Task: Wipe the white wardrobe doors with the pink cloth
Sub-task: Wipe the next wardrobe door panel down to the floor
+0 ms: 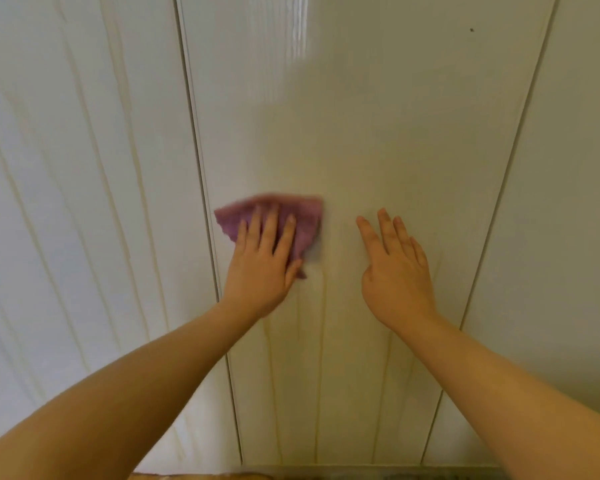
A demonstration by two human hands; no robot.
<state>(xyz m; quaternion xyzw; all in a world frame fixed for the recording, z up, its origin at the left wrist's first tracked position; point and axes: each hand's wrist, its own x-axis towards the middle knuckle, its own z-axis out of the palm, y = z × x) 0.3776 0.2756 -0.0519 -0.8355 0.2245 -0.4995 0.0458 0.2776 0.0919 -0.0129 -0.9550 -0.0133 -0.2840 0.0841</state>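
Head view; press evenly through left hand (262,268), fingers straight on cloth (307,216) against door (378,133); right hand (395,271) released, flat just beside; overlap strokes.

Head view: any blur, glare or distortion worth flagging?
In the head view, motion blur smears the pink cloth; the left hand on it and the right hand look sharper; bright glare streaks the top of the middle door; the wide lens fans the door seams outward.
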